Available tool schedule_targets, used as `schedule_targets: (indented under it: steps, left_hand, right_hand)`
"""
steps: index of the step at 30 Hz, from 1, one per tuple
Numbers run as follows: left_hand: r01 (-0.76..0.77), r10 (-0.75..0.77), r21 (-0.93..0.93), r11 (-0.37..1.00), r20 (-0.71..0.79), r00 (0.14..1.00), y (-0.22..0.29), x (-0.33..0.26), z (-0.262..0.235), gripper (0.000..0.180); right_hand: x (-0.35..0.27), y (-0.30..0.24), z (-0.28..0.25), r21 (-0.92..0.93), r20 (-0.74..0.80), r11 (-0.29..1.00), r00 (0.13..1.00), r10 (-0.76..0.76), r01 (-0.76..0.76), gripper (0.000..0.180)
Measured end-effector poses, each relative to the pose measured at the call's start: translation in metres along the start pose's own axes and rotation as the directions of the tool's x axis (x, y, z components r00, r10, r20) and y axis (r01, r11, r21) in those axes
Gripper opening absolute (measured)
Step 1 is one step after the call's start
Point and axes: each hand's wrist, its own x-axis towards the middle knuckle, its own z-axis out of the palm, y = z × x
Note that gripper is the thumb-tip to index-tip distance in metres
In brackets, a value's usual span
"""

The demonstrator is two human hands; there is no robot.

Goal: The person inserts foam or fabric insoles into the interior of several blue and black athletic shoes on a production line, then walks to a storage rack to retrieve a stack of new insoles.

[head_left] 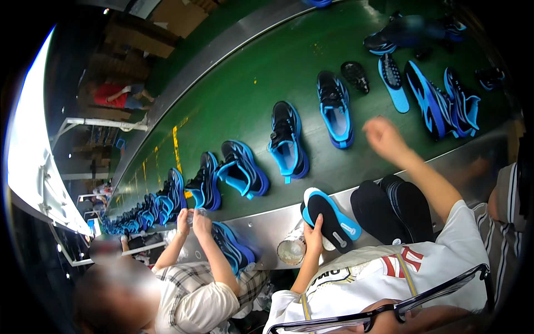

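Note:
My left hand (315, 235) is closed round a few insoles (328, 220), black on top with light blue and white edges showing, over the metal ledge in front of me. My right hand (385, 138) is held out above the green conveyor belt, fingers curled in, with nothing showing in them. Just left of it stands a black and blue sneaker (335, 110), its opening toward me. Another such sneaker (286, 142) is farther left. Beyond my right hand lie a blue-soled shoe part with a dark lattice top (392, 83) and a pair of sneakers on their sides (439, 106).
A pile of black insoles (392, 209) and a round tub (291, 249) sit on the metal ledge (267, 222). More sneakers (242, 167) line the belt (222, 100) leftward. At my left a co-worker's hands (193, 221) meet near a sneaker (233, 247).

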Motion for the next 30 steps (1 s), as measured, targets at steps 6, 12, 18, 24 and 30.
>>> schedule_targets:
  steps: [6,12,18,24,30]
  left_hand:
    - [-0.064,0.295,0.690,0.721,-0.222,0.929,-0.040,0.012,-0.004,0.066]
    - [-0.072,0.421,0.795,0.603,-0.240,0.874,-0.053,0.009,0.005,0.080]
    - [0.084,0.321,0.915,0.395,-0.223,0.920,-0.055,0.016,-0.002,0.079]
    - [-0.056,0.398,0.860,0.507,-0.175,0.901,-0.050,0.003,-0.004,0.083]
    - [-0.709,0.754,0.633,0.309,0.291,0.589,0.015,-0.075,-0.011,0.043]
  right_hand:
    - [0.059,0.173,-0.041,-0.445,-0.338,0.588,0.734,0.589,-0.676,0.072]
    - [0.068,0.166,-0.029,-0.587,-0.069,0.689,0.874,0.481,-0.425,0.058]
    - [0.037,0.087,-0.050,0.237,0.076,0.931,0.961,0.267,-0.278,0.033]
    - [-0.069,-0.044,-0.004,0.763,0.205,0.544,0.930,0.306,-0.348,0.031]
    - [-0.191,-0.084,0.086,0.691,0.234,0.611,0.920,0.315,-0.385,0.038]
